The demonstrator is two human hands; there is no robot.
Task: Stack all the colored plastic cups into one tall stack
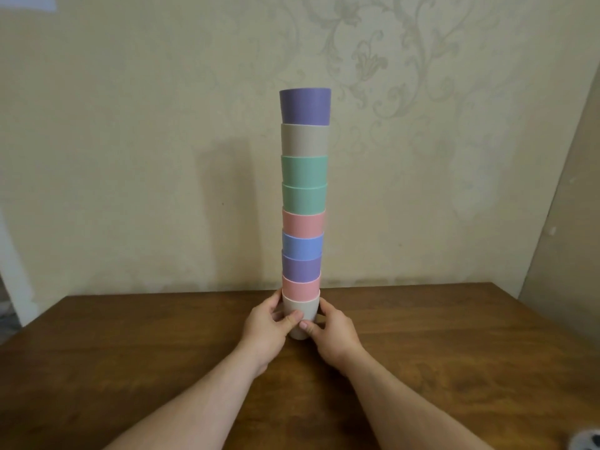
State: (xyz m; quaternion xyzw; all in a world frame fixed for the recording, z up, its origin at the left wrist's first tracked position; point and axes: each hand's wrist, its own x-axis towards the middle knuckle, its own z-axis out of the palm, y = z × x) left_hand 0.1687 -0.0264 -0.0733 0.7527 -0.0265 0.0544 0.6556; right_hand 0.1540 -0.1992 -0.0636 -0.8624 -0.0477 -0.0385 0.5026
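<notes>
One tall stack of cups stands upright on the wooden table. From the top it runs purple, beige, two green, pink, blue, purple, pink, with a beige bottom cup at the base. My left hand grips the bottom cup from the left, thumb across its front. My right hand grips it from the right, fingertips on its lower front. Whether the base touches the table is hidden by my fingers.
A wallpapered wall rises just behind the table's far edge. A second wall or panel stands at the right. A small dark and white object peeks in at the bottom right corner.
</notes>
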